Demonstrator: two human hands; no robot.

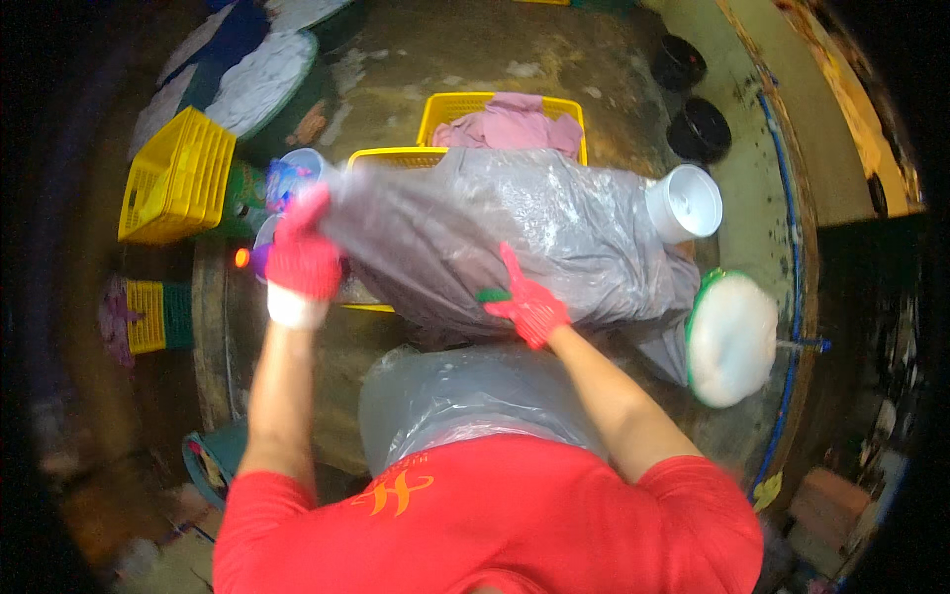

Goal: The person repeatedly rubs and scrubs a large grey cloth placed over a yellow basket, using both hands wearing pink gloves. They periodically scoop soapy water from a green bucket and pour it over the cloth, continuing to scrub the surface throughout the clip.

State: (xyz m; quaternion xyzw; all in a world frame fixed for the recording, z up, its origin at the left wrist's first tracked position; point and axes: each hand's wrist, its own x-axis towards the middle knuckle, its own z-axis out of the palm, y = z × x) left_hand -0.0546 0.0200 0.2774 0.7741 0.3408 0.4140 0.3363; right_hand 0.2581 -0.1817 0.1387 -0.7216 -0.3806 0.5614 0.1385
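Observation:
Both my hands wear red knitted gloves. My left hand (300, 252) grips the left end of a large clear grey plastic sheet (534, 238), lifted above the floor. My right hand (529, 305) clutches the same sheet near its lower middle. The sheet drapes over a yellow crate (391, 156) in front of me. A clear plastic apron (465, 396) covers my front over a red shirt.
A second yellow crate (450, 107) holds pink cloth (515, 124). Another yellow crate (173, 178) stands at left. A white bucket (685, 203) and a green-rimmed basin of foam (732, 337) sit at right. Two black pots (698, 129) stand farther back on the wet floor.

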